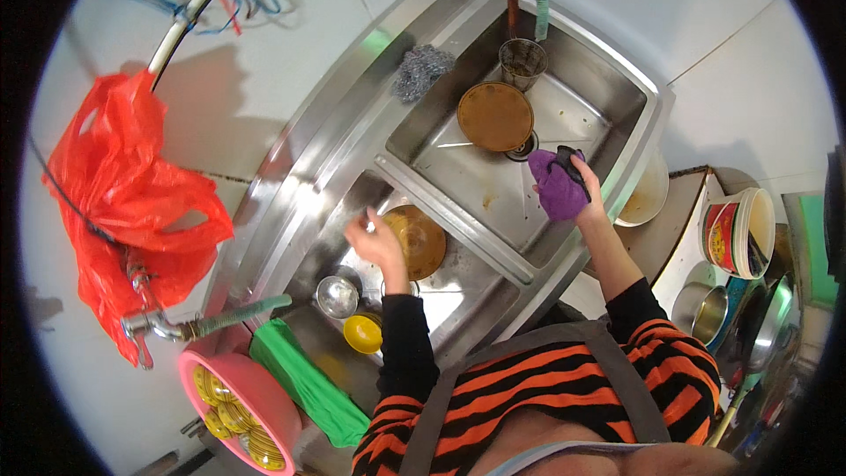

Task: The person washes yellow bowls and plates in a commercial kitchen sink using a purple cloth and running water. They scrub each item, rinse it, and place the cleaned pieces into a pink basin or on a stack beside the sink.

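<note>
My right hand (587,186) grips a bunched purple cloth (556,193) with a black edge, above the near side of the right sink basin (456,172). Below and beyond it, a round brown disc (496,116) lies in that basin, partly over the drain (527,145). My left hand (377,244) hovers over the left basin (476,297), its thumb apart from blurred fingers, with nothing seen in it. It partly covers another round brown piece (423,244). A small metal bowl (337,296) and a yellow bowl (363,333) stand near my left forearm.
A wire strainer (523,65) leans in the right basin; a steel scourer (423,71) sits on the ledge. Green cloth (310,383) lies beside a pink tub (284,403) of stacked yellow dishes. A faucet (158,325) and red plastic bag (132,211) are left; buckets (740,231) right.
</note>
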### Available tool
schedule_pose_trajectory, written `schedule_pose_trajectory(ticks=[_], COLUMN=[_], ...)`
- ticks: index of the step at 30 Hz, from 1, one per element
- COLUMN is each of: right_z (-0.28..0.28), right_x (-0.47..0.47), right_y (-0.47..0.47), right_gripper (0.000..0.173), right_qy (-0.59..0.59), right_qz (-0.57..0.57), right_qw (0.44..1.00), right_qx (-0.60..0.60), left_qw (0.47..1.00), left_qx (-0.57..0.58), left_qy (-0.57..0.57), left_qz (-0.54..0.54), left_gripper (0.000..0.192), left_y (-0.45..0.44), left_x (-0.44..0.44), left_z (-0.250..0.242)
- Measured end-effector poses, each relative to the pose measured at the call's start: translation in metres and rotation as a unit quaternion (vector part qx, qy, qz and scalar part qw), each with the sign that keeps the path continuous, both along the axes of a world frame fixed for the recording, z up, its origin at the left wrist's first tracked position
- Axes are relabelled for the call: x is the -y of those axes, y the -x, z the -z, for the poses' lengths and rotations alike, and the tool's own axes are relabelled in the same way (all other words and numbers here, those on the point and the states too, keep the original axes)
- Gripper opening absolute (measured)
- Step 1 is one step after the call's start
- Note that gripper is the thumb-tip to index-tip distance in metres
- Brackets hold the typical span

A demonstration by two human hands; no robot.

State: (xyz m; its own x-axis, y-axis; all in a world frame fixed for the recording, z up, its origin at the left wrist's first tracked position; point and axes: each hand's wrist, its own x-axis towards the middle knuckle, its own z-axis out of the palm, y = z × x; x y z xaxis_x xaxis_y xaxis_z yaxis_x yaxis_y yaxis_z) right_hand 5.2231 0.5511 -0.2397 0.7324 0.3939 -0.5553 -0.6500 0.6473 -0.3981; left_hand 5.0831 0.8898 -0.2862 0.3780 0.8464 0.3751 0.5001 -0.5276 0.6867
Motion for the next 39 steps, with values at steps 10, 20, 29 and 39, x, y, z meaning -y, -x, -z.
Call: schedule_pose_trajectory(ticks=[10,20,29,39], right_z=[0.048,0.045,0.048,0.058], right_x=[0.014,0.015,0.016,0.017], right_y=[-0.042,-0.048,-0.048,-0.047], right_gripper=[0.039,0.041,0.038,0.034], right_qy=[-0.061,-0.129,-0.130,-0.140], right_qz=[0.095,0.098,0.139,0.141], right_qw=[0.994,0.984,0.978,0.977], right_qx=[-0.004,-0.067,-0.086,-0.075], left_qw=[0.841,0.858,0.874,0.825], left_qx=[-0.422,-0.428,-0.420,-0.405], left_qy=[0.165,0.159,0.139,-0.136], left_qz=[0.294,0.233,0.199,0.370], left_gripper=[0.050,0.033,0.021,0.015], left_y=[-0.245,-0.284,-0.290,-0.296], left_x=[0.063,0.074,0.065,0.128], left_z=[0.033,0.116,0.078,0.001])
